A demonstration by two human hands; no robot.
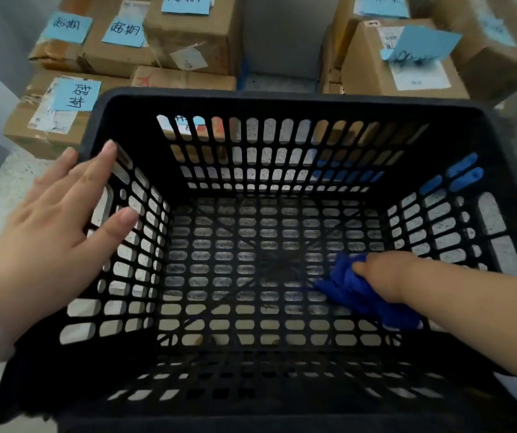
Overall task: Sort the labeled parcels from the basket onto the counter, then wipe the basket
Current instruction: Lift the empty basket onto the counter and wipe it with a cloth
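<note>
The basket (251, 100) sits mouth-up under me, and its long axis seems to run side to side, from my left hand (54, 226) across to my right hand (382, 276). Inside it I see only a bunched blue cloth (352, 290) and the right hand that works it. The cloth lies on the slotted floor, towards the near right corner, spilling out ahead of the knuckles and back under the wrist. My right fingers are curled round the cloth and grip it in a wad, thumb on top; the fingertips themselves are buried in the fabric. My left hand lies flat on the basket's left rim, fingers straight and released, their tips reaching over the edge, the thumb tip against the inner side of the left wall.

Through the slots the speckled counter (4, 195) shows. Something blue (463, 173) shows through the far right wall; I cannot tell what it is.

Just beyond my left fingertips stands a group of cardboard parcels (188, 42), each with a blue handwritten label (76, 95). A second group of parcels (407, 76) stands past the far right corner, well apart from the first.
</note>
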